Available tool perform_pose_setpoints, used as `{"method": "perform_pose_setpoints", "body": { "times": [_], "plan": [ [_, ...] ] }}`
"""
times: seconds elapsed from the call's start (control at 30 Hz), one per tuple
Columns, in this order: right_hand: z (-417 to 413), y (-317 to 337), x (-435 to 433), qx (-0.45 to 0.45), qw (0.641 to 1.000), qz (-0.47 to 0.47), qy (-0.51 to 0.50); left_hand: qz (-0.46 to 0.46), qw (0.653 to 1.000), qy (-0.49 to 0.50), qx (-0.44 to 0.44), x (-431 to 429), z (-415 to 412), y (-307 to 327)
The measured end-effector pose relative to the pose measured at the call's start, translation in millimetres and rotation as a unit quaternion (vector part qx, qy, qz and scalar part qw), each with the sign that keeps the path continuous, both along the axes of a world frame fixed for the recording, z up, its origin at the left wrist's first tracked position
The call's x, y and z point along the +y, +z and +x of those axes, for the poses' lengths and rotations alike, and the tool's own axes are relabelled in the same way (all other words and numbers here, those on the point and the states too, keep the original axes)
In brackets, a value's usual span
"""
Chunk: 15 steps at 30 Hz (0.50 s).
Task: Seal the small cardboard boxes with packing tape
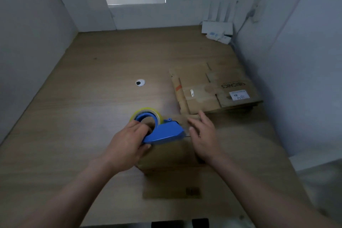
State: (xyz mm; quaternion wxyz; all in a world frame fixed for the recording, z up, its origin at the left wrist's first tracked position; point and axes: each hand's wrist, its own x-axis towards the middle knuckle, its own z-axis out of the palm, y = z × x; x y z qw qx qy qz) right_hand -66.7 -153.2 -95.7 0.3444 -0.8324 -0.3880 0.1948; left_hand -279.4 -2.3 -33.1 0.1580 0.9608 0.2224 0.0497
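A small brown cardboard box [172, 177] stands on the wooden table [83, 116] right in front of me, its top partly hidden by my hands. My left hand [127, 144] grips a blue tape dispenser [162, 133] with a yellowish tape roll [148, 112], held over the box's top at its far edge. My right hand [203, 135] rests flat, fingers spread, on the right part of the box top, just beside the dispenser's nose.
A stack of flattened cardboard boxes [214, 89] lies at the right, just beyond my right hand. A round cable grommet [140, 82] sits in the tabletop. White devices [218, 32] stand in the far right corner. White partition walls enclose the table.
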Motion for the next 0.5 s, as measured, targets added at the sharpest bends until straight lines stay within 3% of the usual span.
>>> {"method": "perform_pose_setpoints", "body": {
  "times": [0.13,0.23,0.5],
  "plan": [
    [7.4,13.8,-7.6,0.012,0.998,0.048,0.034,0.01,1.0,0.0,0.013,1.8,-3.0,-2.1],
    [13.7,28.0,-12.8,-0.031,0.994,0.068,0.085,0.01,1.0,0.0,0.009,3.0,-4.1,-2.9],
    [18.0,37.4,-2.6,-0.016,0.987,0.053,0.149,0.024,0.999,-0.025,0.003,0.7,-1.2,-2.4]
  ]
}}
